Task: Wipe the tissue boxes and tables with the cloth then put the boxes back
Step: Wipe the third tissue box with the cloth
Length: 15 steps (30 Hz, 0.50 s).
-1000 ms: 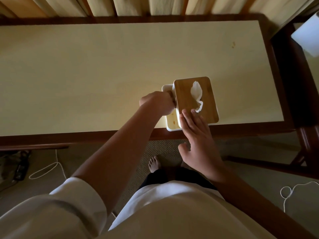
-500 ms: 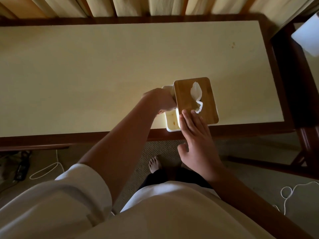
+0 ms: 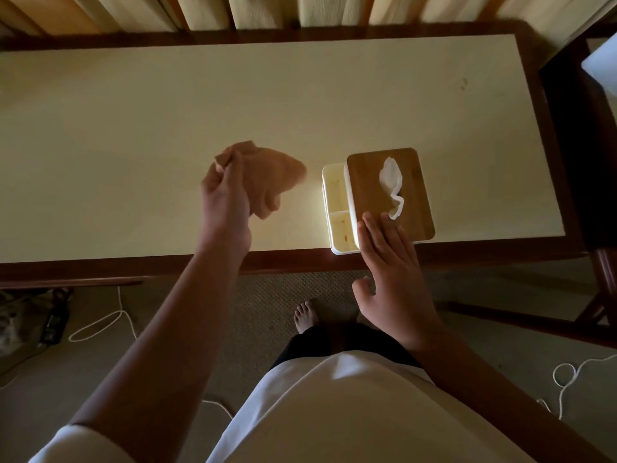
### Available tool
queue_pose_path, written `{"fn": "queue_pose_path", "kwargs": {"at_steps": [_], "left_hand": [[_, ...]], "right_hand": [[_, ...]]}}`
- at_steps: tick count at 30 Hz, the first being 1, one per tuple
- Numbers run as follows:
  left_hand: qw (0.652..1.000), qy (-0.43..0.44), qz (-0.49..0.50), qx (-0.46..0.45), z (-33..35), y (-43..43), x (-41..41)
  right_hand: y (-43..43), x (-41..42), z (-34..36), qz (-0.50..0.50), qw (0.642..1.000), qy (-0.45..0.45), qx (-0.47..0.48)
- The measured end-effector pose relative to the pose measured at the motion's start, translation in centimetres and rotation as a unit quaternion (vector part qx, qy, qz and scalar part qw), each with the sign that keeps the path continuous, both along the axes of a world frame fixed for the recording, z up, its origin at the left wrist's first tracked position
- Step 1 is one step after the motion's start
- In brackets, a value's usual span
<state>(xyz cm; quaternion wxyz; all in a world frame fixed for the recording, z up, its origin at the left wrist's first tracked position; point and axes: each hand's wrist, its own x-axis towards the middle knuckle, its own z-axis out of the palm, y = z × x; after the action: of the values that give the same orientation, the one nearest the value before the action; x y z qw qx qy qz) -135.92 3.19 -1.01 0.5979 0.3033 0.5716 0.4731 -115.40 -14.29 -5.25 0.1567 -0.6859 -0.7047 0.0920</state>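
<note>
On the carpet at far left, a dim heap of dark clutter (image 3: 50,325), too shadowed to make out, with a loop of thin white cord (image 3: 100,325) beside it. Above, across nearly the whole view, a long table (image 3: 133,111) with a cream top and a dark wooden border, backed by pale pleated curtains (image 3: 207,11).

Over the middle of the tabletop, the left hand (image 3: 227,198), fingers and thumb clenched round a crumpled tan-brown cloth (image 3: 267,175). Cloth blurred, bunched up and to the right of the fingers, apart from the box on its right. Touching the tabletop or lifted off it: cannot tell.

Lower down, between the two arms, a bare foot (image 3: 305,317) on the carpet.

Right of centre, at the near edge of the table, a white rectangular tissue box (image 3: 364,168) with a flat bamboo lid. On its left side, an open white tray (image 3: 335,202) split into two compartments. A white tissue (image 3: 390,185) poking up through the lid.

On the lid's near left corner, the right hand (image 3: 390,272), fingers straight and laid flat, grasping nothing, thumb spread out below the table edge. Fingertips just beside the tissue's lower end.

Further right, a small brownish spot (image 3: 463,83) on the tabletop. Past the table's right end, dark wooden furniture (image 3: 574,145). On the floor at lower right, another curl of white string (image 3: 567,379).
</note>
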Motion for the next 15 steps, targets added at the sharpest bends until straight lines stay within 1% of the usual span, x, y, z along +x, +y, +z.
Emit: {"fn": "queue_pose_path", "kwargs": {"at_steps": [3, 5, 6, 7, 9, 10, 11, 13, 14, 15], "left_hand": [[0.999, 0.008, 0.025, 0.037, 0.2, -0.8, 0.0], [0.995, 0.016, -0.004, 0.096, 0.7, -1.4, 1.4], [0.989, 0.021, -0.031, 0.140, 1.1, -1.6, 2.4], [0.979, 0.018, -0.070, 0.192, 1.3, -1.6, 3.3], [0.940, 0.017, -0.150, 0.307, 0.5, -1.4, 5.3], [0.927, 0.037, -0.178, 0.329, -0.4, -1.2, 6.3], [0.927, 0.061, -0.197, 0.314, -1.0, -0.9, 7.1], [0.945, 0.124, -0.200, 0.226, -1.3, -0.8, 8.4], [0.946, 0.181, -0.198, 0.180, -1.1, -0.9, 8.9], [0.935, 0.246, -0.203, 0.154, -1.0, -1.0, 9.2]], "right_hand": [[-0.1, 0.0, 0.0, -0.002, 1.000, 0.002, 0.001], [0.0, -0.1, 0.0, -0.003, 1.000, 0.006, 0.002], [0.0, -0.1, 0.0, -0.004, 1.000, 0.009, 0.003], [0.1, -0.2, 0.0, -0.005, 1.000, 0.013, 0.003], [0.2, -0.4, 0.0, -0.008, 1.000, 0.023, 0.008], [0.2, -0.4, 0.0, -0.008, 1.000, 0.026, 0.010], [0.3, -0.4, 0.1, -0.008, 1.000, 0.027, 0.011], [0.3, -0.4, 0.1, -0.007, 1.000, 0.028, 0.009], [0.3, -0.4, 0.1, -0.006, 1.000, 0.028, 0.008], [0.3, -0.4, 0.0, -0.005, 1.000, 0.028, 0.008]]}}
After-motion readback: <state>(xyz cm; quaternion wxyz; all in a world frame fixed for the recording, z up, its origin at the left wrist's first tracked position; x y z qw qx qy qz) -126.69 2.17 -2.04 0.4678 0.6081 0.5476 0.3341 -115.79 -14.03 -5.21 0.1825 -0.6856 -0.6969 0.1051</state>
